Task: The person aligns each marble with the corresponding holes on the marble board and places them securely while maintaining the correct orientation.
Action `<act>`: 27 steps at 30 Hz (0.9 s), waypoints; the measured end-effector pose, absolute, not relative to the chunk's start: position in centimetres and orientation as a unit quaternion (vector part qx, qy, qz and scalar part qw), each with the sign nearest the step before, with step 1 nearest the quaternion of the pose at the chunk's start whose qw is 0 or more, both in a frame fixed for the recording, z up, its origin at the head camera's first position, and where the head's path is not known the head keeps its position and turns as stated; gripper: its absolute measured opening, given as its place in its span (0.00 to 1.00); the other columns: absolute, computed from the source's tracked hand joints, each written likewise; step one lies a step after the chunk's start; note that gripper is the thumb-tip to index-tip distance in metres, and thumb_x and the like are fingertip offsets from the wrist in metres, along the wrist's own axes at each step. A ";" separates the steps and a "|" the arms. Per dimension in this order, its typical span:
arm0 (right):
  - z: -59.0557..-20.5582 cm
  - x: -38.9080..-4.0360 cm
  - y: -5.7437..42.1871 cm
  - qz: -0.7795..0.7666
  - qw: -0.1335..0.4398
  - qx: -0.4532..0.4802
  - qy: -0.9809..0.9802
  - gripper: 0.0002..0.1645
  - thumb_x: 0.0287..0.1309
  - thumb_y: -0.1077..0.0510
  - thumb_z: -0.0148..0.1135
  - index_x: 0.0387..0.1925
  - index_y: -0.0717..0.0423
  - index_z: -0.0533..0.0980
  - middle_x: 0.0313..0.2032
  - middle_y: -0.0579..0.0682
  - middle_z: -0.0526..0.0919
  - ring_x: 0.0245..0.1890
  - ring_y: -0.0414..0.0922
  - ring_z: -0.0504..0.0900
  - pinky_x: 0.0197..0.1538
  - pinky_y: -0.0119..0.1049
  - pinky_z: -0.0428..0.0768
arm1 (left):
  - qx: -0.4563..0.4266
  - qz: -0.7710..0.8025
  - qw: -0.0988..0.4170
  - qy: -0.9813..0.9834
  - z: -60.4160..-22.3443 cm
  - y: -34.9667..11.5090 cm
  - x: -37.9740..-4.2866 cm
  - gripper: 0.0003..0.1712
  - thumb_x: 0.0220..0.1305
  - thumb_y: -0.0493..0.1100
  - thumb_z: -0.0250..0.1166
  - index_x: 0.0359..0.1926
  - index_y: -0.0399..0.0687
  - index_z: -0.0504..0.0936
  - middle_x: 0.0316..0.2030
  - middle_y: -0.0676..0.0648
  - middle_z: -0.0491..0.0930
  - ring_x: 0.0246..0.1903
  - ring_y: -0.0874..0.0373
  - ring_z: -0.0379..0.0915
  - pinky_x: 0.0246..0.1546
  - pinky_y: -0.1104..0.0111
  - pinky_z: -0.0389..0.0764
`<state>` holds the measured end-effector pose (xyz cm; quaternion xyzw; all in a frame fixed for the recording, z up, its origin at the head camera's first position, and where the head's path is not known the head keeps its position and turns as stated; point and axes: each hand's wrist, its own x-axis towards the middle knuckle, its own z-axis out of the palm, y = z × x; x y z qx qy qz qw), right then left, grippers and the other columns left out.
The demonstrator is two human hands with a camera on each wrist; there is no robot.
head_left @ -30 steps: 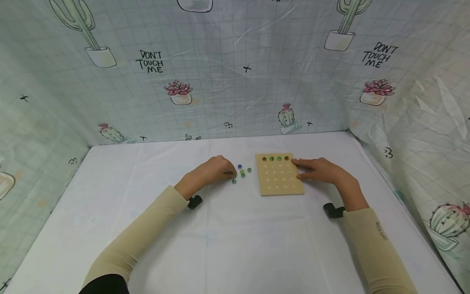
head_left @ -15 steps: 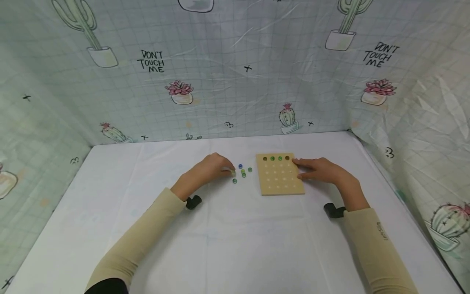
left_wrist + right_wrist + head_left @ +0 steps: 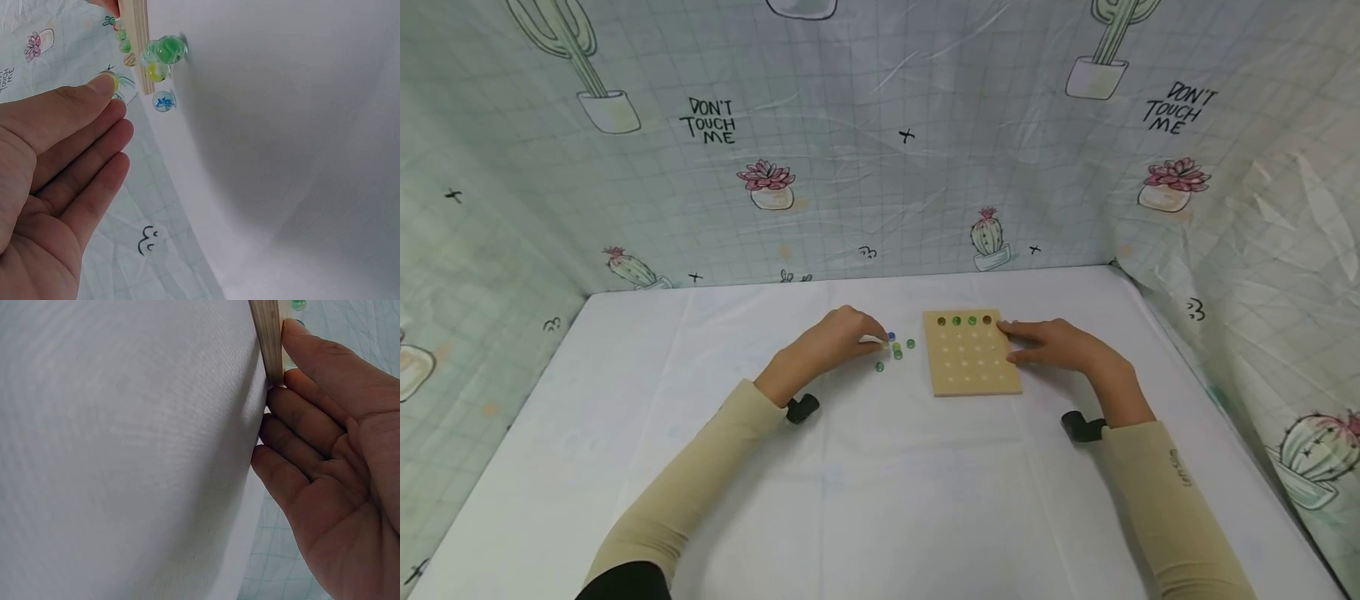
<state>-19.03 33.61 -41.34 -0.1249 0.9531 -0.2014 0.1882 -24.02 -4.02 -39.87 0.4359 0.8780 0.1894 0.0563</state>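
While a printed cloth (image 3: 820, 108) closes off the back and sides, the white counter (image 3: 880, 500) spreads out below, carrying everything else. Right of its middle lies the flat wooden board (image 3: 976, 372), pitted in rows, with 4 seated marbles (image 3: 957, 320) showing in the far row. The right hand (image 3: 1051, 344) rests against the board's right edge, fingers extended and relaxed, thumb lapping over the top; I take that as a light brace against sliding. Across from it, the left hand (image 3: 829, 346) pinches a yellow-tinged marble (image 3: 114, 81) at the fingertips, presumably because so small and smooth a ball suits a tip hold. Between that hand and the board sit 5 loose marbles (image 3: 911, 343), 1 blue, 1 yellowish and 3 green, likely clustered there for easy reach.
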 end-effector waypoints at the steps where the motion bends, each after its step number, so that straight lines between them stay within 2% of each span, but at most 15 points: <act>1: -41.3 -19.1 33.6 -0.202 0.189 -0.125 0.953 0.41 0.68 0.43 0.64 0.76 0.52 0.64 0.72 0.62 0.65 0.72 0.66 0.62 0.71 0.64 0.63 | 0.436 0.190 0.055 0.878 -39.9 -4.0 -24.0 0.11 0.62 0.35 0.73 0.47 0.42 0.90 0.47 0.47 0.88 0.50 0.54 0.85 0.52 0.66 0.84; 17: -41.2 -19.0 33.5 -0.207 0.196 -0.117 0.951 0.41 0.69 0.43 0.63 0.76 0.53 0.63 0.73 0.63 0.64 0.73 0.66 0.60 0.71 0.65 0.62 | 0.436 0.210 0.055 0.873 -39.3 -1.9 -24.1 0.12 0.63 0.35 0.72 0.47 0.41 0.90 0.47 0.46 0.88 0.50 0.52 0.85 0.52 0.65 0.84; 27: -41.1 -18.8 33.3 -0.206 0.194 -0.118 0.952 0.41 0.69 0.43 0.63 0.76 0.53 0.63 0.73 0.61 0.63 0.73 0.66 0.60 0.72 0.65 0.61 | 0.441 0.235 0.029 0.866 -39.6 -0.1 -24.4 0.11 0.64 0.36 0.72 0.47 0.41 0.90 0.47 0.46 0.88 0.49 0.52 0.85 0.52 0.66 0.84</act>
